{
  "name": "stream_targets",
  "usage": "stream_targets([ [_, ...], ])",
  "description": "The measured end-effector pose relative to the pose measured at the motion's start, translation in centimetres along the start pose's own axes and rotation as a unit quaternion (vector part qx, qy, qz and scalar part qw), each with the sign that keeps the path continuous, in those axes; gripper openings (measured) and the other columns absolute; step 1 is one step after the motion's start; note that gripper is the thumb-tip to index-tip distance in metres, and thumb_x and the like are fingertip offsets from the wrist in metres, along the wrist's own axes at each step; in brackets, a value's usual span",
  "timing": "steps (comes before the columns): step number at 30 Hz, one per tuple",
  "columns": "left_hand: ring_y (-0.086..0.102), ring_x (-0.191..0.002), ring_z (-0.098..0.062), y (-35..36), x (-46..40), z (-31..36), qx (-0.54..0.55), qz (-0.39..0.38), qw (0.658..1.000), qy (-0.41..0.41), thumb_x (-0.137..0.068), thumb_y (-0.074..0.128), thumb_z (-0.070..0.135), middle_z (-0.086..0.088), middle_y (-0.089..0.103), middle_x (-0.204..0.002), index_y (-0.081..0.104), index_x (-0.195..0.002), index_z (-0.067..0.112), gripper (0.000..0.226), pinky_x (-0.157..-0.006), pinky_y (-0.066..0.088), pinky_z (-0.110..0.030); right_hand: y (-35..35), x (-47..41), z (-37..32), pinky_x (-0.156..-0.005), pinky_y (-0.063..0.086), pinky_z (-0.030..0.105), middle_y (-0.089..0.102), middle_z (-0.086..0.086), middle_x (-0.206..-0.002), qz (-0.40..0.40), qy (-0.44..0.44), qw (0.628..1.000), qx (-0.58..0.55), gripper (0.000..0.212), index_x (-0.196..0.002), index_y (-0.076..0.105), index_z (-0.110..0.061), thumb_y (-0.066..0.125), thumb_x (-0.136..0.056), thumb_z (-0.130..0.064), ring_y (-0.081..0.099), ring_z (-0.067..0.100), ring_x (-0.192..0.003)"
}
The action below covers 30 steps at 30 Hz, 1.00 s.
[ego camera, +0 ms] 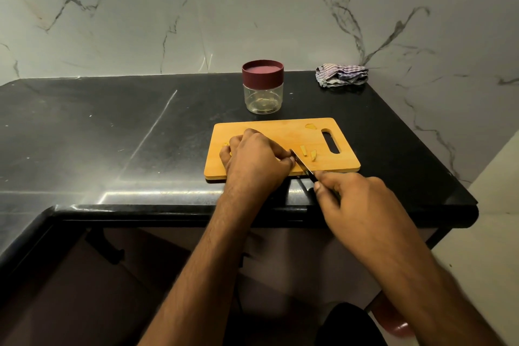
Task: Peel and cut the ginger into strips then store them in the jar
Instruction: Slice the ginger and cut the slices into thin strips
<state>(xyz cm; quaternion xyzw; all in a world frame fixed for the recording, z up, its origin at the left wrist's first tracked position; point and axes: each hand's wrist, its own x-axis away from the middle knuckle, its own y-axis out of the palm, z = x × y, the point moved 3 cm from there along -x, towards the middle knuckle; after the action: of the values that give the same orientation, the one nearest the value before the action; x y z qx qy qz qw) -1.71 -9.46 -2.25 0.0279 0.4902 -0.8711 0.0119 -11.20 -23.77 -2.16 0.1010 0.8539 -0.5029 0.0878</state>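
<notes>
Slicing thin with the knife (302,166) gripped in the right hand (362,205), left hand (257,160) fingers curled over the ginger (mostly hidden) on the cutting board (280,132), near the closed jar (263,87).

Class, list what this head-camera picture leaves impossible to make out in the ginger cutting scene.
1. The ginger being cut: covered by the left hand.
2. The knife handle: wrapped inside the right hand.
3. What lies inside the jar: too small and faint through the clear wall.
4. The cloth: its pattern is too small to read.
</notes>
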Motion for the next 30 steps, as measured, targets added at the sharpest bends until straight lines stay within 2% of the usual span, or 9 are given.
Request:
stream_targets([
  [3,0.031,-0.137,-0.023,0.1,0.0,-0.1,0.002,0.004,1.000,-0.004,-0.087,0.070,0.052,0.005,0.047,-0.138,0.076,-0.104,0.038,0.022,-0.117,0.018,-0.052,0.5,-0.5,-0.2,-0.070,0.046,0.020,0.066,-0.006,-0.107,-0.007,0.000,1.000,0.014,0.034,-0.132,0.054,-0.035,0.043,-0.100,-0.038,0.058,0.007,-0.088],
  [6,0.031,-0.136,-0.020,0.4,0.1,-0.8,0.026,0.020,0.999,-0.003,-0.087,0.069,0.053,0.008,0.047,-0.138,0.076,-0.103,0.039,0.022,-0.115,0.018,-0.049,0.8,-0.5,0.1,-0.062,0.041,0.016,0.065,-0.009,-0.100,-0.008,-0.005,1.000,0.011,0.035,-0.134,0.053,-0.036,0.043,-0.100,-0.038,0.055,0.005,-0.081],
  [10,0.029,-0.137,-0.014,1.5,1.9,-1.3,0.022,0.136,0.988,0.063,-0.090,0.064,0.055,0.009,0.051,-0.135,0.076,-0.107,0.039,0.027,-0.114,0.015,-0.042,0.3,0.3,1.0,-0.056,0.038,0.012,0.065,-0.009,-0.093,-0.001,-0.007,1.000,-0.004,0.033,-0.129,0.056,-0.038,0.042,-0.099,-0.041,0.053,0.006,-0.072],
  [14,0.028,-0.139,-0.013,1.6,2.4,-1.4,0.021,0.184,0.980,0.070,-0.093,0.063,0.045,0.007,0.052,-0.137,0.076,-0.111,0.033,0.025,-0.115,0.013,-0.040,0.1,0.8,1.3,-0.060,0.044,0.017,0.064,-0.009,-0.090,-0.001,-0.002,1.000,-0.006,0.033,-0.128,0.056,-0.038,0.042,-0.099,-0.043,0.051,0.006,-0.069],
  [17,0.031,-0.138,-0.015,1.4,2.4,-1.8,0.051,0.204,0.976,0.060,-0.095,0.065,0.031,0.004,0.054,-0.135,0.076,-0.111,0.025,0.021,-0.117,0.015,-0.041,0.1,0.9,1.4,-0.057,0.036,0.009,0.063,-0.010,-0.093,-0.005,-0.001,1.000,-0.016,0.033,-0.129,0.055,-0.038,0.041,-0.099,-0.043,0.048,0.004,-0.069],
  [21,0.034,-0.137,-0.016,1.4,2.5,-1.9,0.064,0.209,0.974,0.056,-0.096,0.063,0.027,0.003,0.056,-0.133,0.075,-0.113,0.023,0.021,-0.115,0.019,-0.043,0.3,0.6,1.2,-0.057,0.033,0.008,0.055,-0.013,-0.087,-0.008,-0.007,1.000,-0.017,0.033,-0.128,0.055,-0.037,0.040,-0.099,-0.043,0.049,0.003,-0.073],
  [25,0.024,-0.142,-0.016,1.6,2.2,-1.6,0.019,0.154,0.985,0.070,-0.097,0.059,0.032,0.006,0.047,-0.142,0.067,-0.126,0.036,0.031,-0.115,0.014,-0.043,0.5,0.3,0.8,-0.056,0.035,0.009,0.055,-0.014,-0.087,-0.010,-0.015,1.000,-0.016,0.033,-0.128,0.054,-0.037,0.039,-0.100,-0.043,0.053,0.004,-0.078],
  [27,0.021,-0.143,-0.016,1.7,2.0,-1.4,-0.003,0.136,0.987,0.083,-0.097,0.059,0.033,0.007,0.045,-0.144,0.066,-0.126,0.041,0.031,-0.113,0.013,-0.044,0.5,0.3,0.7,-0.055,0.033,0.008,0.058,-0.012,-0.091,-0.010,-0.021,1.000,-0.008,0.032,-0.127,0.055,-0.037,0.039,-0.100,-0.042,0.053,0.004,-0.079],
  [30,0.022,-0.142,-0.016,1.6,2.0,-1.5,0.002,0.133,0.988,0.072,-0.096,0.059,0.035,0.007,0.046,-0.144,0.068,-0.123,0.040,0.029,-0.113,0.014,-0.045,0.5,0.3,0.7,-0.054,0.031,0.006,0.064,-0.010,-0.102,-0.001,-0.021,1.000,0.003,0.035,-0.133,0.051,-0.038,0.038,-0.100,-0.043,0.051,0.003,-0.080],
])
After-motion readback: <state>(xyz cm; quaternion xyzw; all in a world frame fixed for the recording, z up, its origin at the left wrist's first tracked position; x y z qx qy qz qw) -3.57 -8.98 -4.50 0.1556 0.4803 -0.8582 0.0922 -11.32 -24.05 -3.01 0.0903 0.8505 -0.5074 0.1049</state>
